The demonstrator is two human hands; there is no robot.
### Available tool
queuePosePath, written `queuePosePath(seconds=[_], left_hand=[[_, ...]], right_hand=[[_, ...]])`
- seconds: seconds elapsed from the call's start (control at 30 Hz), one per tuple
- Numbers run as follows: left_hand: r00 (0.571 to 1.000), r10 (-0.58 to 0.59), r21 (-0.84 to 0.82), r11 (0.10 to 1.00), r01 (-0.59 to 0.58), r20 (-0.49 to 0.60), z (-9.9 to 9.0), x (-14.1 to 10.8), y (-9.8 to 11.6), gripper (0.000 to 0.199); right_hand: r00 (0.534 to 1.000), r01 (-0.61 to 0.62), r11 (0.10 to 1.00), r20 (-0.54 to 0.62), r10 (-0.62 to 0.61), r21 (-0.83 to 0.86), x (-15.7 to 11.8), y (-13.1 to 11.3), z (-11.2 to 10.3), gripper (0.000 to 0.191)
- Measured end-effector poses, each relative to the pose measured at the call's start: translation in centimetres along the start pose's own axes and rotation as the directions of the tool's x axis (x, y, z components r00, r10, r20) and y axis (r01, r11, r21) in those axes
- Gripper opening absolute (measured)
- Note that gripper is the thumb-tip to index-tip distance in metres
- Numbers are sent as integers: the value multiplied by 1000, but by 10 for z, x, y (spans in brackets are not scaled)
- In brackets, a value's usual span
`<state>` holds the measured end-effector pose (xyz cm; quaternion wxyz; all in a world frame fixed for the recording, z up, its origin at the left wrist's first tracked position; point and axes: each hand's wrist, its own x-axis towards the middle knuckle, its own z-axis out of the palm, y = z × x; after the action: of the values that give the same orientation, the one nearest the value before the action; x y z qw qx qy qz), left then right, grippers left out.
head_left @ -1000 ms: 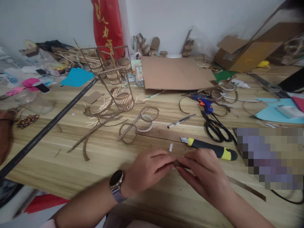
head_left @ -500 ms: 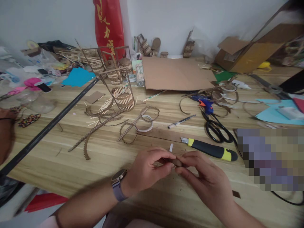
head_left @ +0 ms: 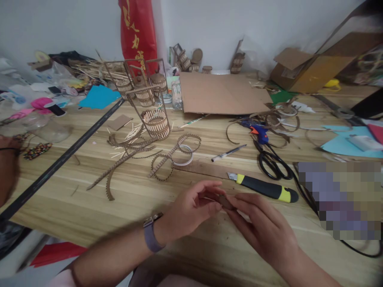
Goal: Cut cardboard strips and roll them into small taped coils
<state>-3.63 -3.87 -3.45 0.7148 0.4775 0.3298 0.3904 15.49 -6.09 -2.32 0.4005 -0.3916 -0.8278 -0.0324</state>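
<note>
My left hand (head_left: 191, 213), with a watch on its wrist, pinches a small round brown piece (head_left: 226, 202) that looks like cardboard. Its index finger is lifted off a little. The fingers of my right hand (head_left: 263, 227) close on the same piece from the other side, so part of it is hidden. Just beyond the hands lies a yellow-and-black utility knife (head_left: 260, 187), blade out. Toothed brown strips bent into rings (head_left: 162, 167) lie around a white tape roll (head_left: 183, 155) farther left.
A small slatted bucket (head_left: 157, 124) stands mid-table, other buckets behind it. Black scissors (head_left: 273, 165), a blue glue gun (head_left: 260, 133) and a pen (head_left: 229, 153) lie to the right. A cardboard sheet (head_left: 221, 93) is at the back. Another person's arm (head_left: 7, 167) shows at the left.
My left index finger has lifted away from the brown piece, and more of its face shows. Both hands have shifted slightly. The small white strip beyond them is out of sight.
</note>
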Motion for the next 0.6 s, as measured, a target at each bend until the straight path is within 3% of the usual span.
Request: queuePosePath(seconds=[0.1,0.23,0.33,0.47,0.6], left_hand=[[999,-17,4,1000,17,-50,1,0,0,50],[991,6,238,971,26,-136,4,-4,2,45],[990,36,334,942,11,-136,6,-8,4,36],[995,16,291,957,14,-101,4,-9,6,34],[996,-78,40,996,80,-42,2,-5,6,38]], right_hand=[[994,109,990,27,-107,-85,-3,4,2,18],[975,204,974,113,-192,-102,-11,6,7,29],[972,210,975,124,-200,-73,-14,6,9,32],[973,201,980,115,-199,-5,-16,8,9,30],[984,146,988,100,-151,48,-14,10,7,28]])
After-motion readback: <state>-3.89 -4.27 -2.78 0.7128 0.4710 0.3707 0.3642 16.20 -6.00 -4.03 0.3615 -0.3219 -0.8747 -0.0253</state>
